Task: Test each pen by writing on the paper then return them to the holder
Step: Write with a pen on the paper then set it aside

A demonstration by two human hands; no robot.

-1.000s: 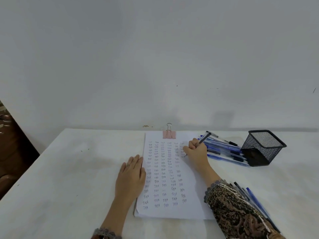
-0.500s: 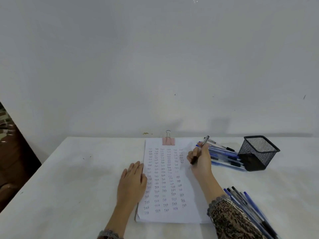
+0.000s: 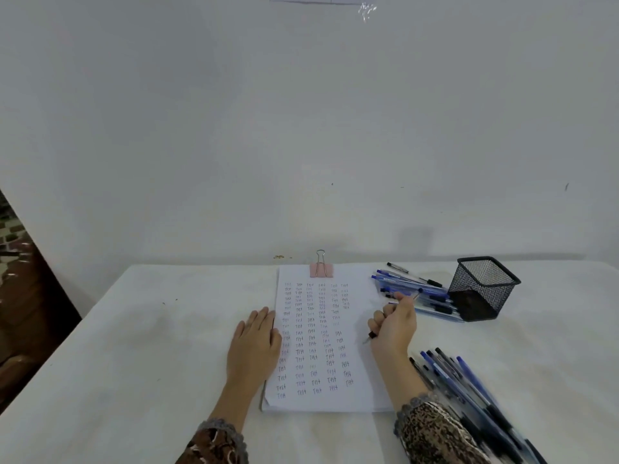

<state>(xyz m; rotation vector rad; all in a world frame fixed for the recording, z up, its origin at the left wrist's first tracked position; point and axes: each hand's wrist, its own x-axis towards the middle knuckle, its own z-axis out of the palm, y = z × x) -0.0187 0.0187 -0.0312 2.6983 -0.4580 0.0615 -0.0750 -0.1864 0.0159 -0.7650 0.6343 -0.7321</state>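
Pen [image 3: 371, 335] is pinched in the right hand [image 3: 394, 324] at the paper's [image 3: 361, 380] three o'clock edge, while the left hand [image 3: 254, 343] lies flat at nine. It could land among the loose pens [image 3: 469, 386] at four o'clock (they look alike) instead of the mesh holder [image 3: 482, 289] at one. The right hand has drawn back from the last written column.

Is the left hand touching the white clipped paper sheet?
Touching. Head view: the left hand lies flat, thumb side overlapping the left edge of the white clipped paper sheet.
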